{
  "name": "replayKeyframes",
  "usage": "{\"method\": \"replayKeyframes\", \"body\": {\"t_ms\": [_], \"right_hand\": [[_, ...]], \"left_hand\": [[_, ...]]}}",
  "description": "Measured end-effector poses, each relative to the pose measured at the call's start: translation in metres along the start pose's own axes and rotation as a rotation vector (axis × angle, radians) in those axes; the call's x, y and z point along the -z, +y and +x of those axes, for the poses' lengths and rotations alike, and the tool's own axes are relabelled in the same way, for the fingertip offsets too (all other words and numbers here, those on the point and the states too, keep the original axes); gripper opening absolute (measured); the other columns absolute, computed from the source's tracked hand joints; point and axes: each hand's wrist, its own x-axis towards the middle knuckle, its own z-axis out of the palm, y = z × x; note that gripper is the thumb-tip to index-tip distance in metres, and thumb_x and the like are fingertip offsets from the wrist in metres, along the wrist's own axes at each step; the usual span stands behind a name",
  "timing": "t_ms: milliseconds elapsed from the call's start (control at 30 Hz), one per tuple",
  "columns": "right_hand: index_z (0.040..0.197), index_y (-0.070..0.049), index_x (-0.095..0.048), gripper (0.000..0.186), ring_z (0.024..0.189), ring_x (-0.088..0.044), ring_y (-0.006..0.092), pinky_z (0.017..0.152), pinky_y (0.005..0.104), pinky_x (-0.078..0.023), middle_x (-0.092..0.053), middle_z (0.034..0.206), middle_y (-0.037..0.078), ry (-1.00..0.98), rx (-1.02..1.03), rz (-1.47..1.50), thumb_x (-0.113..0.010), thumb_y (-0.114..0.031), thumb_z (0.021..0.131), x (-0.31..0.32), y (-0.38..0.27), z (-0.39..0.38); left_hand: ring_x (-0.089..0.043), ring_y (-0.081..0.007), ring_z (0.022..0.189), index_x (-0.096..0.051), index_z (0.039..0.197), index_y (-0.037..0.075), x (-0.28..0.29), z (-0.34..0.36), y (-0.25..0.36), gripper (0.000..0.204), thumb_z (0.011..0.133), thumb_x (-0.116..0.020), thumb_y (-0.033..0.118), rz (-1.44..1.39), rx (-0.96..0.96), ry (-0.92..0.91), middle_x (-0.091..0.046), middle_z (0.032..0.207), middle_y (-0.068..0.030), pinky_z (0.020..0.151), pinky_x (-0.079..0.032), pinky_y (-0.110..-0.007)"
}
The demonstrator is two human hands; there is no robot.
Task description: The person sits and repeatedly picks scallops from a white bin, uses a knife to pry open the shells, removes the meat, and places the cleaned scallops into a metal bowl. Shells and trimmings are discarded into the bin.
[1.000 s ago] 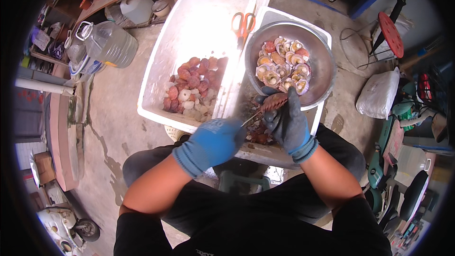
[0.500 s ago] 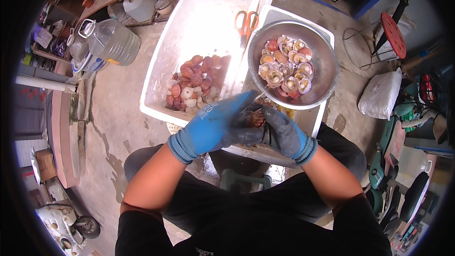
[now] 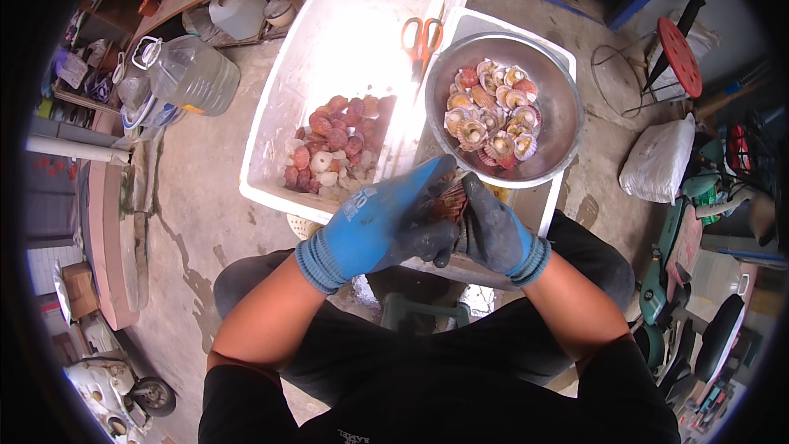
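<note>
Both my hands wear blue gloves with dark grey palms and meet in front of me at the near edge of the containers. Pinched between them is a reddish-brown ribbed scallop (image 3: 449, 202). My left hand (image 3: 386, 218) closes on it from the left, its index finger stretched along the top. From the right, my right hand (image 3: 493, 226) grips the shell with bent fingers. Past my hands, a steel bowl (image 3: 561, 127) holds several opened scallops (image 3: 493, 119) with pale flesh showing. Whether a slim tool is also between my fingers is hidden.
At the left stands a white foam box (image 3: 267, 136) with red scallops (image 3: 333, 127) and ice-like white lumps inside. Orange-handled scissors (image 3: 422, 45) lie at its right rim. The bowl rests on another white foam box (image 3: 567, 57). A water jug (image 3: 197, 74) stands on the floor farther left.
My left fingers have shifted slightly around the scallop, and more of its ribbed shell shows. A thin light sliver near the left fingertip no longer shows clearly. The view has shifted a little.
</note>
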Motion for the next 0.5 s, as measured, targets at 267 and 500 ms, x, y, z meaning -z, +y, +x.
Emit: {"method": "replayKeyframes", "body": {"t_ms": [267,500], "right_hand": [[0.147,0.000,-0.055,0.056,0.136,-0.055,0.0249,0.125,0.0426,-0.036,-0.058,0.146,0.014,0.015,0.029,-0.229,-0.042,-0.046,0.116,0.009,0.009,-0.001],[0.144,0.000,-0.058,0.044,0.135,-0.057,0.0246,0.122,0.0415,-0.040,-0.061,0.143,0.015,-0.051,0.090,-0.343,-0.042,-0.032,0.118,0.007,0.000,-0.002]], "left_hand": [[-0.072,-0.0243,0.086,-0.041,0.163,0.009,0.009,-0.003,0.017,0.096,0.084,-0.093,0.023,0.388,0.101,-0.192,-0.068,0.144,-0.0133,0.076,-0.060,-0.034],[-0.069,-0.0238,0.080,-0.044,0.161,0.010,0.005,-0.005,0.009,0.095,0.082,-0.094,0.027,0.280,-0.188,-0.045,-0.068,0.145,-0.0116,0.071,-0.059,-0.033]]}}
